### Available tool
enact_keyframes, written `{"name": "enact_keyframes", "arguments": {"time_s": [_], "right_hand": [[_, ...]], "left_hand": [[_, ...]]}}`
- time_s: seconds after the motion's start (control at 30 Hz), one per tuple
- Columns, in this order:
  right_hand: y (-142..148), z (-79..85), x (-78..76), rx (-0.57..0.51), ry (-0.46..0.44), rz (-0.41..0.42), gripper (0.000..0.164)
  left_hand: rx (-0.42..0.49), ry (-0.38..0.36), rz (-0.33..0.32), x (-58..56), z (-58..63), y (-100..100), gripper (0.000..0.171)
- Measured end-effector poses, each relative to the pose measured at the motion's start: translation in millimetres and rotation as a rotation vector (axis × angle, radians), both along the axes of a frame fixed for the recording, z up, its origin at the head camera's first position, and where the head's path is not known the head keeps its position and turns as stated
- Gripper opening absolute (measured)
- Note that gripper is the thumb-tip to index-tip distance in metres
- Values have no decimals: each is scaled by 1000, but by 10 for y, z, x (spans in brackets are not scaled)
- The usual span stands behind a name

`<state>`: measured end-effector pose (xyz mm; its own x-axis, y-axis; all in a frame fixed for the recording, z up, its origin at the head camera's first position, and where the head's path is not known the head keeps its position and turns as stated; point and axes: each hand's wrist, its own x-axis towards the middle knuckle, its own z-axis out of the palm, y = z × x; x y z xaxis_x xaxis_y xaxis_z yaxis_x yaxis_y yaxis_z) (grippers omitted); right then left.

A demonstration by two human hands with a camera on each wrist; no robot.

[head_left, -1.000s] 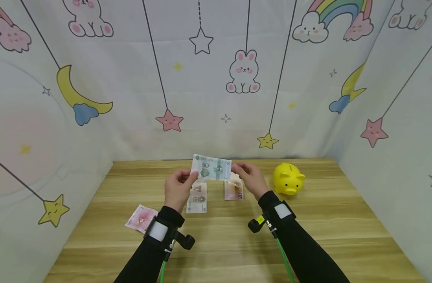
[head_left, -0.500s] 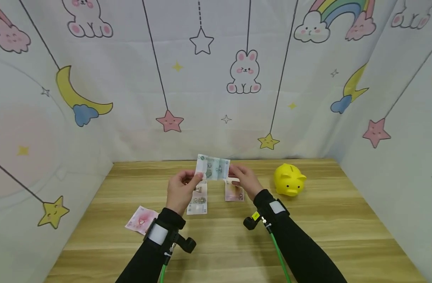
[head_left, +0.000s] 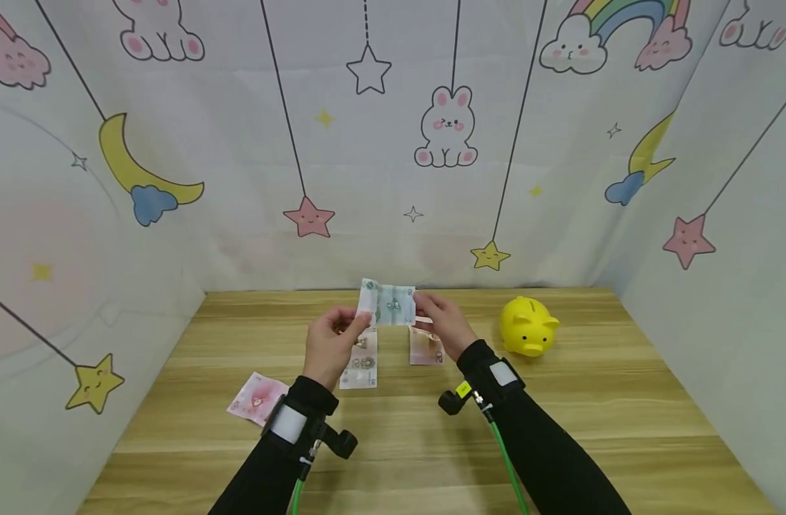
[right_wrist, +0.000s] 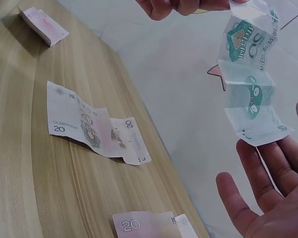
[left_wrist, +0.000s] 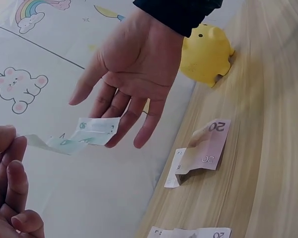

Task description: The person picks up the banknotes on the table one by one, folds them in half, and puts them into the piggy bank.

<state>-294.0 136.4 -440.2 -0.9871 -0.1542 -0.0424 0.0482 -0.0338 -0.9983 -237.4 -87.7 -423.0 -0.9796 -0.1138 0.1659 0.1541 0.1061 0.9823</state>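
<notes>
My left hand (head_left: 328,347) pinches one end of a green-and-white play banknote (head_left: 394,305) printed 50, raised above the back of the table. Thumb and forefinger (left_wrist: 5,141) meet on that end in the left wrist view. The note is creased and wavy. At its other end, my right hand (head_left: 449,325) has its fingers lightly bent behind the paper, touching it, while the thumb stands apart (left_wrist: 136,74). Below lie a grey-brown 20 note (head_left: 360,368) and a pinkish-brown 20 note (head_left: 426,349), each partly hidden by the hands or the held note in the head view.
A yellow piggy bank (head_left: 528,327) stands at the back right of the wooden table (head_left: 592,415). Pink banknotes (head_left: 259,398) lie at the left, beside my left sleeve. A printed cloth backdrop (head_left: 380,157) rises along the table's rear edge.
My right hand has shifted slightly left. The held note has gone from nearly flat to creased and bent, and its right end sits closer to my left hand.
</notes>
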Motion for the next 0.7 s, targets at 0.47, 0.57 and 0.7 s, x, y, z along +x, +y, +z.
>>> {"name": "enact_keyframes", "arguments": {"time_s": [0.47,0.57,0.7], "right_hand": [[44,-13,-7,68,52,-148,35],[54,-21,-6,50,39,-165,34],[37,-21,9,26,32,-175,30]], "left_hand": [[-173,123,115,-71,-91,-21,19],[-222,158,133,-83,-124,-27,18],[-305,210,135,-87,-165,-2,15]]}}
